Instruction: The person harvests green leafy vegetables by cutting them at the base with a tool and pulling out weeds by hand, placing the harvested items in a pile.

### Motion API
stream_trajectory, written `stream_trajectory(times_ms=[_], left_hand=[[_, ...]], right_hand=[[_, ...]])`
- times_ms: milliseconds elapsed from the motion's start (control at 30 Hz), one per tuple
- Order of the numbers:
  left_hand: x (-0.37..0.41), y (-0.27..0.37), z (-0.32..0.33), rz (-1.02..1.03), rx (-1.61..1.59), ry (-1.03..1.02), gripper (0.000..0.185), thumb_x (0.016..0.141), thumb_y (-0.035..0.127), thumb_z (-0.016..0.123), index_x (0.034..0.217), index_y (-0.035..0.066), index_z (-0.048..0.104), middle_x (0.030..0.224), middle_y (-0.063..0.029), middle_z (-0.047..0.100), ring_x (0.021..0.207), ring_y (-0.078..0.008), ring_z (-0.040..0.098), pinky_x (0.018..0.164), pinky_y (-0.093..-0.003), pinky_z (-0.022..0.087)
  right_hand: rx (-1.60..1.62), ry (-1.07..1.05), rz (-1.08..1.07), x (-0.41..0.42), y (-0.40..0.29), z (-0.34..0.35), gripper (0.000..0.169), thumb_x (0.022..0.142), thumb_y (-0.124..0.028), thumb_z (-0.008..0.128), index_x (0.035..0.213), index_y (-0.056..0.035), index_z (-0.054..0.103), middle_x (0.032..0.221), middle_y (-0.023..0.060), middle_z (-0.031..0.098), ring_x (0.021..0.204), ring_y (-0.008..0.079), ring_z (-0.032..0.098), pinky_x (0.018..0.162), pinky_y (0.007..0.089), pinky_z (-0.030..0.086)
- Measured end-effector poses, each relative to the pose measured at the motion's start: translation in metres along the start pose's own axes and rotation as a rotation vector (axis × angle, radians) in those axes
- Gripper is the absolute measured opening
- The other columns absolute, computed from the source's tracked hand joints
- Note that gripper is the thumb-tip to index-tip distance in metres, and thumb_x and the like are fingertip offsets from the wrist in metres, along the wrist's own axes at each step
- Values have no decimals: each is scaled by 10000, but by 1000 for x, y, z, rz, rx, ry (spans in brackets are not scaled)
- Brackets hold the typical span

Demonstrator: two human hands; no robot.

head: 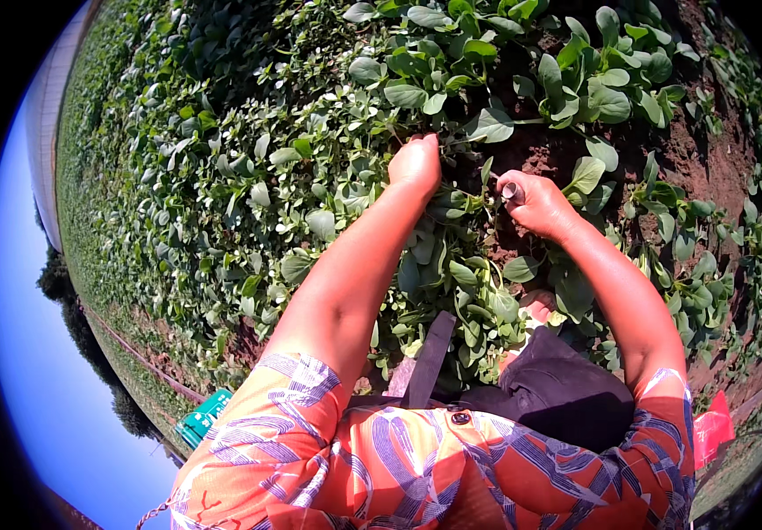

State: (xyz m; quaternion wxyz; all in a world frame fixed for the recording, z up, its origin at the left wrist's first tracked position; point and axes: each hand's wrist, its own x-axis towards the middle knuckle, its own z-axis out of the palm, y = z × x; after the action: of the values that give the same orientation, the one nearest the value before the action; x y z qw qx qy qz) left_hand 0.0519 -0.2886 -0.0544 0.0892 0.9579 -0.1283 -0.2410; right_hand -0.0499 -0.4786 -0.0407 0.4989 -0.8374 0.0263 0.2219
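Note:
My left hand [415,164] is bent down into low, small-leaved weeds [347,136], its fingers curled among the stems. The fingertips are hidden, so whether they grip a stem cannot be told. To its right, my right hand [538,204] is closed around the handle [512,192] of a hand tool, with the round butt end facing up. The tool's working end is hidden below the fist. Around both hands grow broad-leaved green vegetable plants [490,126] in reddish-brown soil [540,156]. More leafy plants [467,291] stand between my forearms and body.
A bare foot [538,306] shows among the leaves near my dark-clothed knee [563,384]. A green container [203,417] bearing writing sits at lower left, and a red plastic item [712,430] at lower right. Dense foliage [155,172] spreads left toward a pale greenhouse-like structure [56,112].

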Motion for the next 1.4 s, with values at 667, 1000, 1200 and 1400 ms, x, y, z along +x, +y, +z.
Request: stream_trajectory(times_ms=[667,1000,1200,1400], left_hand=[[-7,-62,-36,-348,-1444,278,205,730,-21,602,925,19,551,807,-46,607,692,-139,575,637,-276,477],[46,-13,-25,62,144,-129,282,785,67,462,1062,58,519,1137,-158,483,966,-308,559,766,-374,479],[64,-19,-15,13,154,-248,288,748,79,526,1022,24,593,1053,-150,585,929,-292,592,781,-365,485],[37,-41,-24,40,10,-111,290,706,88,553,990,103,609,983,-144,606,906,-323,577,782,-393,471]], right_hand=[[-11,42,-6,10,-17,10,152,722,-46,540,871,-67,559,626,74,529,566,139,491,580,277,427],[-174,159,-20,-15,-21,21,209,708,-65,560,911,-109,541,806,121,588,764,309,573,659,375,460],[-288,92,-121,38,-17,18,234,709,-65,568,934,-123,540,825,122,589,794,310,573,678,370,464],[-179,-4,-103,35,-15,10,274,698,-15,531,961,-90,550,807,125,589,772,283,585,689,335,460]])
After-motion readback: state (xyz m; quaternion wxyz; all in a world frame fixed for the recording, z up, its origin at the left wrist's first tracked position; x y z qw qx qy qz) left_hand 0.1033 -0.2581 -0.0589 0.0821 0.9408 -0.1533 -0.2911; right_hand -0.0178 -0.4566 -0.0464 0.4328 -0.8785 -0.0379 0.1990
